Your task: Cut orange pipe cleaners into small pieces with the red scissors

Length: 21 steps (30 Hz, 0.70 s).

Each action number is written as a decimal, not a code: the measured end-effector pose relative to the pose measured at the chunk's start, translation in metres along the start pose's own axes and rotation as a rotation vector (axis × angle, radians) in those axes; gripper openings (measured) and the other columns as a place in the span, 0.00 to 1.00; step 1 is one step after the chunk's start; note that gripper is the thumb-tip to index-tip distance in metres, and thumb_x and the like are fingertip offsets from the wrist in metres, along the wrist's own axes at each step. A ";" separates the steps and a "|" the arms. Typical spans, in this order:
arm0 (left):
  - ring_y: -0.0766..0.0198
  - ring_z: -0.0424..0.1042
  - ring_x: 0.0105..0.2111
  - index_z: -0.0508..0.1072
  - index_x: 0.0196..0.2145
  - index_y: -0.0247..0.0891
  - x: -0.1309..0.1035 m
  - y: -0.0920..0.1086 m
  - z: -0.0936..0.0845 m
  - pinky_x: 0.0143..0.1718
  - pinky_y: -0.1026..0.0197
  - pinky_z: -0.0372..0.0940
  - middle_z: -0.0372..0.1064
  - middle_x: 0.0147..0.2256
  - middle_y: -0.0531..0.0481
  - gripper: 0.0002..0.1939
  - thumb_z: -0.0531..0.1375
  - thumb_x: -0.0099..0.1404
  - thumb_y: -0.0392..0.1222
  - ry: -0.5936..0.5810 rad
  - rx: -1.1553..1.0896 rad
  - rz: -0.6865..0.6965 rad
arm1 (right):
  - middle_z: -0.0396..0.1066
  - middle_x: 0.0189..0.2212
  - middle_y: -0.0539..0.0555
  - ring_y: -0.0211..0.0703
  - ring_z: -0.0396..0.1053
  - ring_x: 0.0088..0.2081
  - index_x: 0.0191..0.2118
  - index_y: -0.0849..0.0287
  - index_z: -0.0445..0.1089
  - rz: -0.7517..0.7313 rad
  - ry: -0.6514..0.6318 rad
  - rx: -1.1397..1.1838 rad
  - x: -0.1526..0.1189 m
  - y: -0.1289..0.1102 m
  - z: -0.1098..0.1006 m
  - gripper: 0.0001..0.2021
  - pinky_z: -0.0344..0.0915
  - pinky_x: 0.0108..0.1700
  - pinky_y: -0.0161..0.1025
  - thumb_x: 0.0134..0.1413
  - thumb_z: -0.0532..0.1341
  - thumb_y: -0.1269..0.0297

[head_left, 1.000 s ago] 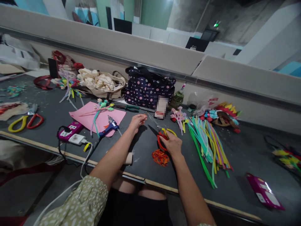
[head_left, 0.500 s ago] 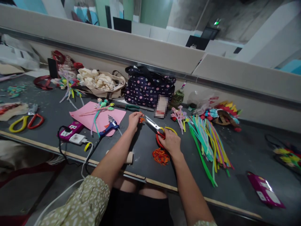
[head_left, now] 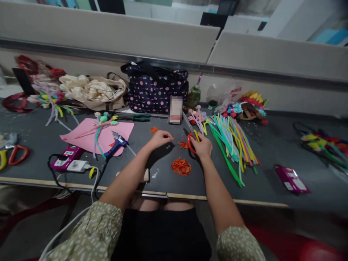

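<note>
Scissors lowered, orange bits scattered between my hands

My right hand [head_left: 201,146] stays curled through the red-and-yellow scissors [head_left: 191,140], now down at the table with the blades hidden behind it, no longer raised toward my left. My left hand [head_left: 160,138] has loosely closed; whether it pinches anything I cannot tell. Fresh orange snippets [head_left: 183,144] lie between my hands, the orange pile [head_left: 181,166] nearer me.

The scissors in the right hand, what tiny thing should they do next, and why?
Probably snip again. The right hand grips the red-and-yellow scissors, and the left hand sits pinched just beside them, though what it holds is too small to see. Small orange cut bits lie between the hands, and a pile of orange pieces lies nearer the table edge, so cutting looks underway.
</note>
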<state>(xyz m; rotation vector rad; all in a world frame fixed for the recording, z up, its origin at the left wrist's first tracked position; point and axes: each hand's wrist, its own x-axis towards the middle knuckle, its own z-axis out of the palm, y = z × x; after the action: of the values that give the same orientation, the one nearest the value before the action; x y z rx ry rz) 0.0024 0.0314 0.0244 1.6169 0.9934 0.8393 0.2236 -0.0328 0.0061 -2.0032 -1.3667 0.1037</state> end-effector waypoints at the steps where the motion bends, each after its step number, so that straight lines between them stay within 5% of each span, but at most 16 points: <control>1: 0.68 0.64 0.21 0.75 0.19 0.36 -0.001 0.001 0.002 0.24 0.68 0.57 0.69 0.19 0.51 0.04 0.65 0.46 0.38 -0.062 0.034 0.018 | 0.74 0.26 0.51 0.42 0.68 0.27 0.41 0.54 0.76 0.035 0.003 0.049 0.002 0.002 0.000 0.23 0.57 0.28 0.35 0.48 0.59 0.42; 8: 0.66 0.68 0.22 0.78 0.22 0.36 -0.011 0.008 0.009 0.26 0.65 0.61 0.72 0.20 0.49 0.05 0.66 0.47 0.41 -0.424 0.077 0.024 | 0.70 0.22 0.50 0.37 0.59 0.23 0.38 0.61 0.77 0.056 0.016 0.271 0.008 0.014 0.009 0.26 0.52 0.26 0.32 0.48 0.59 0.42; 13: 0.63 0.69 0.23 0.78 0.23 0.36 -0.014 0.009 0.015 0.27 0.64 0.63 0.72 0.21 0.49 0.07 0.69 0.42 0.38 -0.523 0.003 -0.044 | 0.71 0.23 0.51 0.37 0.61 0.24 0.38 0.63 0.77 0.059 0.010 0.310 0.007 0.011 0.009 0.26 0.54 0.27 0.33 0.46 0.60 0.42; 15: 0.65 0.67 0.22 0.78 0.24 0.35 -0.010 0.008 0.016 0.26 0.64 0.61 0.71 0.22 0.48 0.06 0.68 0.45 0.38 -0.451 -0.014 -0.054 | 0.71 0.23 0.51 0.37 0.61 0.24 0.39 0.63 0.77 0.070 0.009 0.326 0.007 0.011 0.009 0.26 0.55 0.27 0.33 0.46 0.60 0.43; 21: 0.63 0.66 0.28 0.77 0.25 0.37 0.007 -0.009 0.013 0.30 0.65 0.59 0.70 0.26 0.48 0.03 0.65 0.49 0.34 0.017 0.195 0.104 | 0.67 0.21 0.50 0.35 0.58 0.22 0.38 0.65 0.76 0.086 -0.001 0.443 0.010 0.014 0.017 0.28 0.54 0.25 0.32 0.46 0.60 0.42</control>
<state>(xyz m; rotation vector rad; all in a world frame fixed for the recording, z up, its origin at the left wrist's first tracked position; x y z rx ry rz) 0.0155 0.0342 0.0125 1.8435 1.0360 0.8487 0.2324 -0.0186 -0.0116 -1.6851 -1.1385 0.4094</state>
